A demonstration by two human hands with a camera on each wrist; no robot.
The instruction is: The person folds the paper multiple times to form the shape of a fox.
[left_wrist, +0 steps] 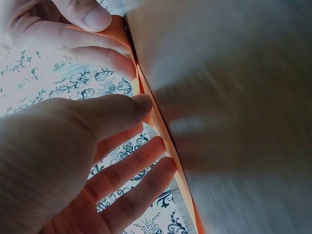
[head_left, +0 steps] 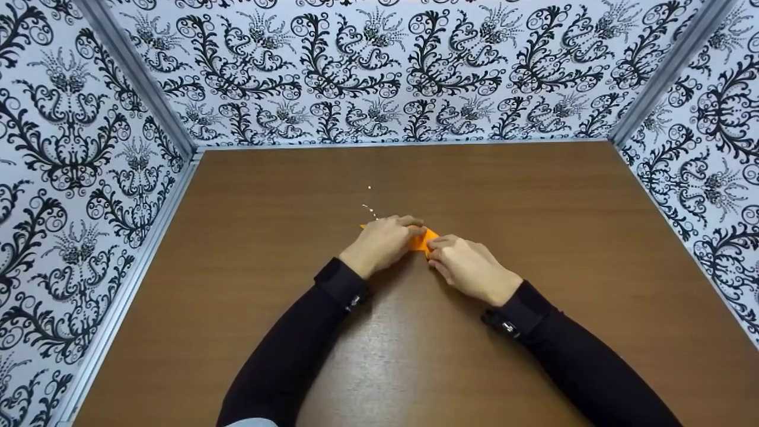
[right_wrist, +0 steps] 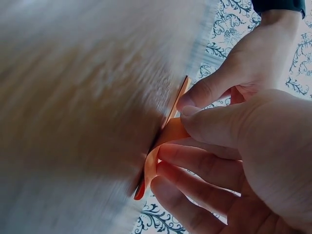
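A piece of orange paper (head_left: 419, 243) lies near the middle of the wooden table, largely covered by both hands. My left hand (head_left: 382, 238) rests over its left part; in the left wrist view the thumb and fairly straight fingertips press the sheet against the tabletop. At the right end, my right hand (head_left: 472, 268) pinches the paper. The right wrist view has that raised, curved flap of orange paper (right_wrist: 173, 132) between the thumb and fingers. Both hands are close together there, the left thumb just beyond the right one.
The brown wooden table (head_left: 267, 196) is bounded by walls (head_left: 356, 77) with a black-and-white scroll pattern and grey metal corner strips. A short trail of tiny white specks (head_left: 370, 210) shows beyond the left hand. Dark sleeves with wrist straps cover both forearms.
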